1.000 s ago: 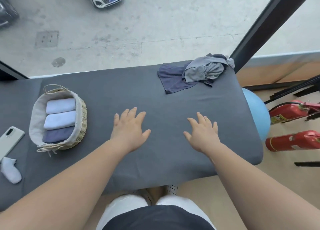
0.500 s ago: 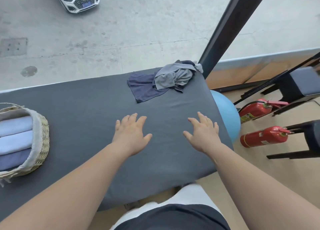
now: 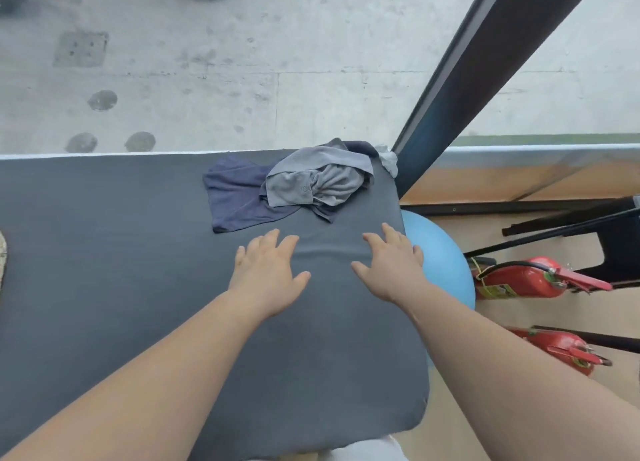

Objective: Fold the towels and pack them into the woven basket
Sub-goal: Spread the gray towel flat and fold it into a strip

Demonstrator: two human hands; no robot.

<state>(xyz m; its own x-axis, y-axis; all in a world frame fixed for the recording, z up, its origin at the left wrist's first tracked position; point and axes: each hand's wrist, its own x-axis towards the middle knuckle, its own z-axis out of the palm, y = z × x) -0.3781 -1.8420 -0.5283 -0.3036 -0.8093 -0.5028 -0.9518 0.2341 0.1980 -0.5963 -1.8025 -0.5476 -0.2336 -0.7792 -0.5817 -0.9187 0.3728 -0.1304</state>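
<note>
Grey towel (image 3: 313, 183) crumpled atop navy towel (image 3: 235, 200) at far right of grey worktop (image 3: 104, 252), left hand (image 3: 268, 273) and right hand (image 3: 391, 266) near them, both spread open, empty, blue ball (image 3: 440, 252) right of worktop

A crumpled light grey cloth towel (image 3: 313, 183) lies unfolded near the far right corner of the table, bunched in loose folds. It rests partly on top of a dark navy blue cloth towel (image 3: 235, 200), which is spread flatter to its left, wrinkled, with one corner pointing toward the near side.
</note>
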